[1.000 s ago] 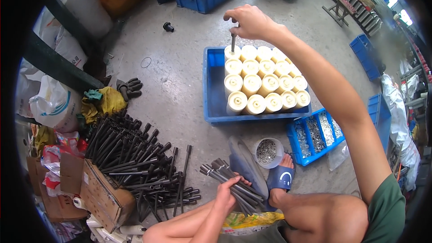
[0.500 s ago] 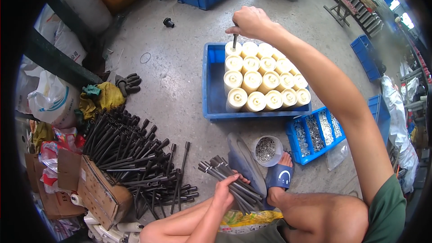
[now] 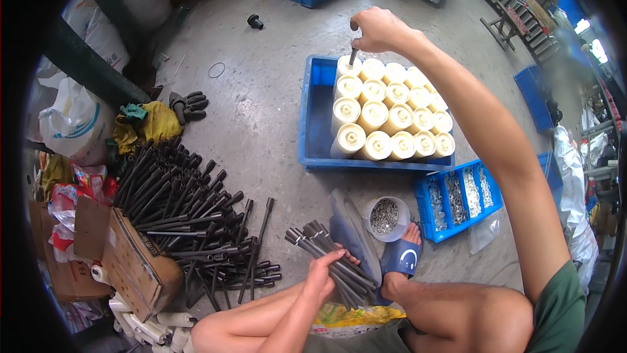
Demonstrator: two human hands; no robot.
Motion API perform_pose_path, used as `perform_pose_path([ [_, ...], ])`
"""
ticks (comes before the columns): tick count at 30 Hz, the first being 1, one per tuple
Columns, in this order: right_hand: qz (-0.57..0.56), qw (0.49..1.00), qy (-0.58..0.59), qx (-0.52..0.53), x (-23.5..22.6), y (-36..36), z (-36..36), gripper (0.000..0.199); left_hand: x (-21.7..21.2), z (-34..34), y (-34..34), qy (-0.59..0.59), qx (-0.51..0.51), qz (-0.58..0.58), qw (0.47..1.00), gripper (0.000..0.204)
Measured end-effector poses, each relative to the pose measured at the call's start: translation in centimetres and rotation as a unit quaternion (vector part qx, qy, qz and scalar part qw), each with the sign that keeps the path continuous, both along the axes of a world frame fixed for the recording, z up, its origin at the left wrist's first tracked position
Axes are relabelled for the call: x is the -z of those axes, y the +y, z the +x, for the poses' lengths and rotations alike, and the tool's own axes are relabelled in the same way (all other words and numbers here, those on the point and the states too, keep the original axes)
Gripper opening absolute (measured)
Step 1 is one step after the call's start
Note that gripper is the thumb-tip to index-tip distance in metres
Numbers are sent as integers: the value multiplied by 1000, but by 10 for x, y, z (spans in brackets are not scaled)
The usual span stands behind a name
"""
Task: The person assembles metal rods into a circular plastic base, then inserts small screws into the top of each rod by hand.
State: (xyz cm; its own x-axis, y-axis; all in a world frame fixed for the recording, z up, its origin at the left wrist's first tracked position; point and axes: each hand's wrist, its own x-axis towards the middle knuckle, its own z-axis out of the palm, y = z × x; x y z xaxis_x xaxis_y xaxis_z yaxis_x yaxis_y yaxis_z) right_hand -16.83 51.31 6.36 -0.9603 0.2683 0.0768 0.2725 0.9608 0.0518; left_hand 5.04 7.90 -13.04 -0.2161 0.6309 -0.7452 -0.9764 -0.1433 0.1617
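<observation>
At the far left corner of the blue crate (image 3: 303, 124), my right hand (image 3: 380, 30) is closed on a dark rod (image 3: 353, 57). The rod stands nearly upright, its lower end at the centre of a cream cylinder (image 3: 348, 69); how deep it reaches is hidden. Several more cream cylinders (image 3: 373, 116) stand in rows in the crate, each with a round recessed top. Low in front of me, my left hand (image 3: 324, 273) grips a bundle of dark rods (image 3: 339, 274) with metallic ends, lying slantwise over my lap.
A heap of black rods (image 3: 189, 216) lies at left beside an open cardboard box (image 3: 140, 265). A white tub of small metal parts (image 3: 384, 216) stands by my sandal (image 3: 400, 258). Right of it sits a divided blue tray (image 3: 457, 199). Grey gloves (image 3: 188, 106) lie farther left.
The whole view has shifted a little. My right hand sits slightly closer to the cylinder top, with less rod showing below it. My left hand keeps hold of the bundle.
</observation>
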Motion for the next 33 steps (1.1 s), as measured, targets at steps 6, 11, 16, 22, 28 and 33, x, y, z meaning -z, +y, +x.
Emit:
perform_pose_path([
  [6,-45,995,-79,-41,5,3,-7,23,-1,0,0,-2,-3,-6,1000,18],
  [11,27,998,-24,46,12,3,-8,39,-1,-1,2,-12,-9,-6,1000,21],
  [16,32,996,-65,56,3,-16,-5,48,-1,-1,1,-15,-13,-4,1000,22],
  [22,-59,990,124,-44,2,-52,44,39,-1,-1,7,-7,-12,19,1000,33],
  [28,-299,919,-212,-147,88,-229,181,46,0,5,-5,20,-26,53,998,32],
  [33,-451,859,-229,-80,124,-242,211,42,-4,4,1,84,9,56,995,30],
])
